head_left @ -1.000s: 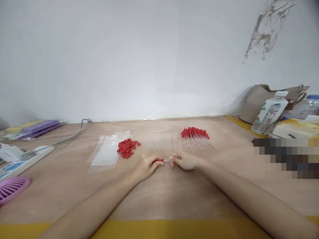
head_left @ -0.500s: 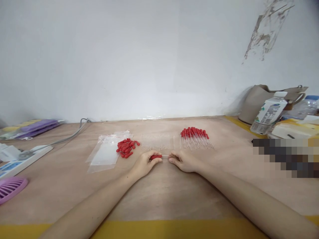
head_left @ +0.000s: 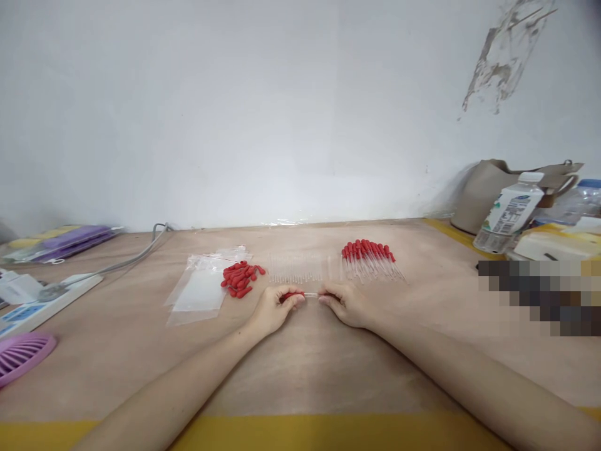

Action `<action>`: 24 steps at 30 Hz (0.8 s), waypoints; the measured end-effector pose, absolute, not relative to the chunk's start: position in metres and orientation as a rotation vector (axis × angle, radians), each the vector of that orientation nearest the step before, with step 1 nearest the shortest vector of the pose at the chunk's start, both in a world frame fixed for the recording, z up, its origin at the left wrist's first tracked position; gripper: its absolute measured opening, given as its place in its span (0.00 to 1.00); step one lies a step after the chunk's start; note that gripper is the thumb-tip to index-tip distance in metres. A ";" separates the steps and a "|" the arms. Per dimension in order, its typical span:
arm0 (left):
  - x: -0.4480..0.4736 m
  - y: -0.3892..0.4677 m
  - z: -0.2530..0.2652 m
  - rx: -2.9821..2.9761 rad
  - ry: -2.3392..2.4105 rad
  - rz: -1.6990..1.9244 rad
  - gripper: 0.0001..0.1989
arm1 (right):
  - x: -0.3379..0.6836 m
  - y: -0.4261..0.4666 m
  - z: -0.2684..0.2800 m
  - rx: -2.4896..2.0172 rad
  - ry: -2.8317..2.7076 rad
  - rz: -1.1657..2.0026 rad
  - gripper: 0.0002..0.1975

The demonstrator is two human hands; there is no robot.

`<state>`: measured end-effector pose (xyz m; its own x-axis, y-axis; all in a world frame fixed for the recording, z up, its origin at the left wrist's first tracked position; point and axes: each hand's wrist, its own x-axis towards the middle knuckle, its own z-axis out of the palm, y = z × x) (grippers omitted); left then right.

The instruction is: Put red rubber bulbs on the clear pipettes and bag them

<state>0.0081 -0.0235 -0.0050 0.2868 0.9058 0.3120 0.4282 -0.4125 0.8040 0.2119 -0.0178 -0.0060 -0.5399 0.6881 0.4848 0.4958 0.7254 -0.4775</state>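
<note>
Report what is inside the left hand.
A red dropper bulb shows in the left hand, a clear tube at its end. The hand covers the rest and anything deeper.

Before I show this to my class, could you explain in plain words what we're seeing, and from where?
There is no machine here, just a person's left hand and right hand, both bare. A camera worn on the head looks forward and down. The left grips a red bulb; the right holds a thin clear tube that seems to meet it. On the brown table lie, left to right, plastic bags, loose red bulbs, clear tubes in a row and red-topped tubes.
</note>
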 end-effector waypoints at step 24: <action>0.004 -0.030 0.005 2.112 1.158 0.865 0.12 | 0.220 -0.018 -0.012 -0.819 -2.300 0.136 0.09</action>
<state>0.0035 -0.0302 0.0054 0.4146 0.8712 0.2627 0.4992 -0.4592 0.7348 0.2201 -0.0178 -0.0125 -0.5690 0.5925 0.5702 0.5214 0.7962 -0.3069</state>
